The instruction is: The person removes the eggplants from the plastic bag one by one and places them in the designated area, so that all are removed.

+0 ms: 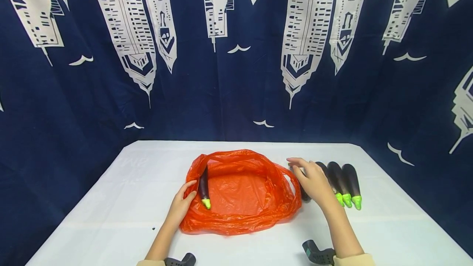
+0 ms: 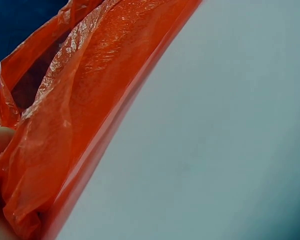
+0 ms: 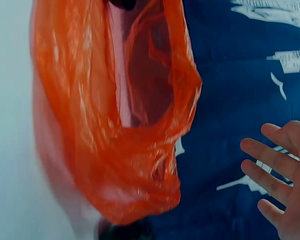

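Note:
A red plastic bag (image 1: 236, 225) lies on the table with its mouth spread wide. Inside, along the left wall, is one dark eggplant (image 1: 204, 186) with a bright green stem end. My left hand (image 1: 181, 206) grips the bag's left rim; the left wrist view has the crumpled film (image 2: 45, 155) by the thumb (image 2: 0, 137). Just right of the bag, my right hand (image 1: 312, 177) hovers with its fingers spread over another eggplant (image 1: 304, 194), partly hidden beneath it. Those fingers (image 3: 267, 155) look extended and hold nothing in the right wrist view.
Three more eggplants (image 1: 335, 180) lie side by side to the right of my right hand, green ends toward me. The white table (image 1: 122, 200) meets a dark blue curtain (image 1: 221, 106) with white building prints. A small dark speck (image 1: 153, 228) sits left of my left forearm.

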Available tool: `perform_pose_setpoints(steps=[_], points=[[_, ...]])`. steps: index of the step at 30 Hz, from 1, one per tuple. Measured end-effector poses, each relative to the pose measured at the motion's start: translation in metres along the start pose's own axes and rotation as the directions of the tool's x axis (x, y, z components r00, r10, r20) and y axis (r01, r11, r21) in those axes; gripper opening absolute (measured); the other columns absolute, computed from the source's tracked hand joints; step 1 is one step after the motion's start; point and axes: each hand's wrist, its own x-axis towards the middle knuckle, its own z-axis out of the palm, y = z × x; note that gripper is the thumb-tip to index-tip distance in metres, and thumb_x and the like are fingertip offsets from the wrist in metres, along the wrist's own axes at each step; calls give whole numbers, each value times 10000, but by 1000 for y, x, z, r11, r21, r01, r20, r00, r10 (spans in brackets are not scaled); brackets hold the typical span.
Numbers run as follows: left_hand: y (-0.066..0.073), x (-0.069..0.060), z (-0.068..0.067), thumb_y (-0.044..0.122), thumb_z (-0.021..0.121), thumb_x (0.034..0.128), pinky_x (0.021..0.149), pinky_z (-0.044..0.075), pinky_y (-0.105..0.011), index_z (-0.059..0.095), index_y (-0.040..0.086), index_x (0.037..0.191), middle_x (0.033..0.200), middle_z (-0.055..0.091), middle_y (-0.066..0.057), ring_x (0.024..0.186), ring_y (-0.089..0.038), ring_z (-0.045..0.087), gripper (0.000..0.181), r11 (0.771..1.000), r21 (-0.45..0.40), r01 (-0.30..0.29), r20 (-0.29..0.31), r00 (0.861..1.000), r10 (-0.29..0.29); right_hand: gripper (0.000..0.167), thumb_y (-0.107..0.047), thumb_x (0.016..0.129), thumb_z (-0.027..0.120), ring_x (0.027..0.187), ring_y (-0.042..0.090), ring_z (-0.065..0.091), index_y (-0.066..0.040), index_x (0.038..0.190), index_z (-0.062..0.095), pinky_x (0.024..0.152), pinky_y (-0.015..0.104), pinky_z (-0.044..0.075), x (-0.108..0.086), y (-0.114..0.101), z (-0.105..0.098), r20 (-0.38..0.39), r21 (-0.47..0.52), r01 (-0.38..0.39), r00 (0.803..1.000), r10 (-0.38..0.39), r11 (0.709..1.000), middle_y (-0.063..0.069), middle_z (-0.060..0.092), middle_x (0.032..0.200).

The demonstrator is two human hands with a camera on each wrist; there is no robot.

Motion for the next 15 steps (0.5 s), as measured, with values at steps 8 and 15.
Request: perform_pose_setpoints(steps=[8,15], points=[[0,0,0,123,475,913,1069,214,-582,456,93,1300,1413,364,-190,1307,-364,308,388,1000,-12,10,3,1000,-9,297,-137,900,493,1107,329,539,-146,1182,584,1073,566,217,-1,-15,14,6,-10,55,998,-55,998,94,663,1091],[1,-1,0,126,474,917,1069,210,-584,462,84,1294,1405,375,-196,1309,-371,306,379,1000,-5,2,-8,1000,-2,312,-137,890,511,1062,247,562,-156,1195,576,1007,537,347,-2,-24,26,-17,22,100,995,-100,995,46,648,1121]])
